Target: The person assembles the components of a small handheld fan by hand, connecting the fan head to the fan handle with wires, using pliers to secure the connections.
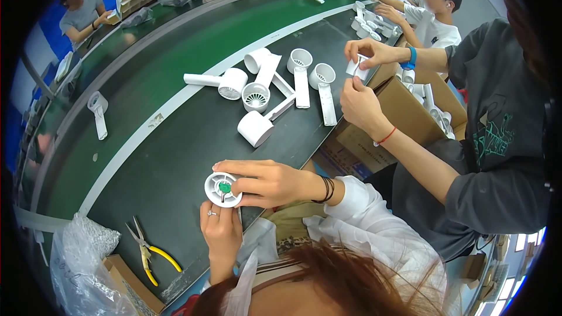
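the right hand (266, 184) pinched the rim of a white round part (223, 189) with a green centre, just beyond the left hand (221, 231), closed on its near side; yellow-handled pliers (144, 246) lay leftward, white handled housings (255, 128) farther out.

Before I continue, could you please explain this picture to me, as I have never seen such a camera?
There is no robot here: a person works with two bare hands. A wide fisheye camera on the person's head looks down, so straight edges bend. The left hand and right hand hold a white round plastic part with a green centre. On the dark work surface lie white plastic cup-shaped pieces with handles and pliers with yellow grips. The person in a dark top, at the right, is someone else.
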A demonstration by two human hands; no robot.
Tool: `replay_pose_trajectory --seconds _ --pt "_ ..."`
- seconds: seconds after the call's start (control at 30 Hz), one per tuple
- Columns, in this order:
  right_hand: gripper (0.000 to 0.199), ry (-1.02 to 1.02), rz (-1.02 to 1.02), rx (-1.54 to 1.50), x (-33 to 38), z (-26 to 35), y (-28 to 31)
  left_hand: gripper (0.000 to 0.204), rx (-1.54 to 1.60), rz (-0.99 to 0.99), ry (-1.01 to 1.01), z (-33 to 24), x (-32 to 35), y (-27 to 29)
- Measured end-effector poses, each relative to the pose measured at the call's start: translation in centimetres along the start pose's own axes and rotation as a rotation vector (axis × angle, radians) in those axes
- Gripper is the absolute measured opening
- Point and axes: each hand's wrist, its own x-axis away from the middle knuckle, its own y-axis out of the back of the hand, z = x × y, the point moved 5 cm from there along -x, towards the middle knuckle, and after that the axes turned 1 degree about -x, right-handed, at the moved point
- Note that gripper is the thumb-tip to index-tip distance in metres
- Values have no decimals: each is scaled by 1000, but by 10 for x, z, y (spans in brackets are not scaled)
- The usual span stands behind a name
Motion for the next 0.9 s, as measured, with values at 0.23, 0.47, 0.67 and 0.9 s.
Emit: replay_pose_trajectory --seconds 0.23,0.47,0.67,0.9 --pt "21 -13 21 -90 1 -4 0 23 23 -38 31 -1 -1 0" --pt "23 6 -1 -161 -2 -7 -1 23 6 -53 27 -2 -3 4" --pt "22 -31 5 -218 -1 -10 -3 23 -12 -47 8 0 0 5" --pt "25 -9 -58 -233 3 -11 -2 22 -50 -17 6 -3 -1 2"
